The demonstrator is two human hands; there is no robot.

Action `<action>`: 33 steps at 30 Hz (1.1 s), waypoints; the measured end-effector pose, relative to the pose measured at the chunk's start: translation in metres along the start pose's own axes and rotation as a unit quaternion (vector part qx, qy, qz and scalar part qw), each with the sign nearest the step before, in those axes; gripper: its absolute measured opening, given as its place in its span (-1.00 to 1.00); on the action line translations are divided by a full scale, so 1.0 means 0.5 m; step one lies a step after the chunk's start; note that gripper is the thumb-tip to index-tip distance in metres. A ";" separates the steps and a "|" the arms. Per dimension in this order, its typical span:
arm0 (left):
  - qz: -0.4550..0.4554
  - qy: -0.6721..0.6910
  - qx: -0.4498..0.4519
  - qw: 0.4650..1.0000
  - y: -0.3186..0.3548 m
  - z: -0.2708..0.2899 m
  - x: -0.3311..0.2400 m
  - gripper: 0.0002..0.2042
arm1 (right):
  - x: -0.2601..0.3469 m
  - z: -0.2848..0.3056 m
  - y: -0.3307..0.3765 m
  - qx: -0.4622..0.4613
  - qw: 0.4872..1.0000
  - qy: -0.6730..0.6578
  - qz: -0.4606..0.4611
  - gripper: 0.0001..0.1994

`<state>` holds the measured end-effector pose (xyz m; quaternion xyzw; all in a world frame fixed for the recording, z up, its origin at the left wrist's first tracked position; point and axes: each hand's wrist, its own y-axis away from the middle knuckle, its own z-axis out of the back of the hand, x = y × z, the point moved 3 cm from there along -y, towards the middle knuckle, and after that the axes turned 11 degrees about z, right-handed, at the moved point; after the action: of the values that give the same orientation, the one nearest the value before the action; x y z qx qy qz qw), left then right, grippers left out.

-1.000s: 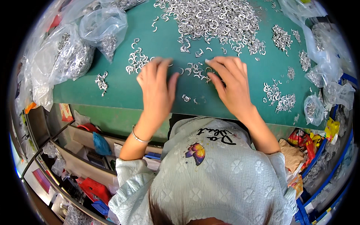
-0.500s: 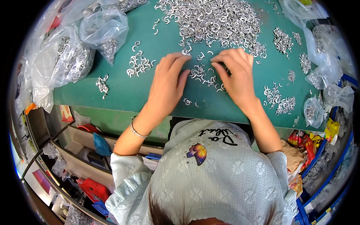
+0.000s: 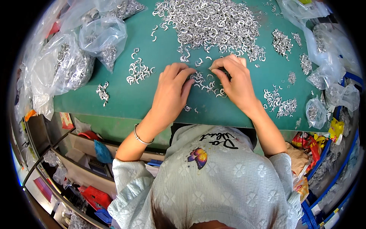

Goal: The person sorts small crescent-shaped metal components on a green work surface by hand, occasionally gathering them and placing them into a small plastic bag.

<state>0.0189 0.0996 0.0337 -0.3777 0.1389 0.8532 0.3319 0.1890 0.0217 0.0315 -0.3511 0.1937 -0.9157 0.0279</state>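
Small curved silver metal pieces (image 3: pixel 206 83) lie in a loose cluster on the green tabletop between my two hands. At the left of this cluster is my left hand (image 3: pixel 171 89), palm down. Its fingers are bent and its index fingertip is by the nearest pieces, while the thumb stands apart with nothing visible between. My right hand (image 3: pixel 235 79) is at the cluster's upper right, thumb and index finger brought together; whatever they pinch is too small to make out. Beyond both hands spreads a large heap (image 3: pixel 211 24) of the same curved pieces.
Smaller piles lie left (image 3: pixel 139 72) and right (image 3: pixel 280 102) on the green table (image 3: pixel 126 100). Clear plastic bags of metal parts (image 3: pixel 74 68) crowd the left edge; more bags (image 3: pixel 316 112) line the right. Below left, shelving holds a red bin (image 3: pixel 95 196).
My right thumb and index finger have come together. Both hands sit slightly lower in the picture, and the view has shifted a little.
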 end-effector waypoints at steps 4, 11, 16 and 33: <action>-0.013 -0.023 -0.039 0.999 -0.004 0.007 -0.003 -0.67 | -0.028 0.057 0.003 -0.035 0.999 -0.003 -0.036 -0.95; -0.005 -0.020 0.045 0.999 -0.010 -0.011 0.000 -0.57 | -0.243 0.270 -0.070 -0.165 0.969 0.126 -0.138 -0.88; 0.000 0.014 0.060 0.998 -0.009 -0.017 -0.016 -0.60 | -0.385 0.335 -0.134 -0.175 0.941 0.234 -0.171 -0.86; -0.133 -0.114 0.119 0.977 -0.018 -0.024 -0.042 -0.65 | -0.127 0.257 0.005 0.017 0.993 0.104 -0.053 -0.71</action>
<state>0.0422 0.0907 0.0412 -0.2514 0.1490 0.8162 0.4984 0.3203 -0.0116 0.0776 -0.2635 0.1615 -0.9504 -0.0348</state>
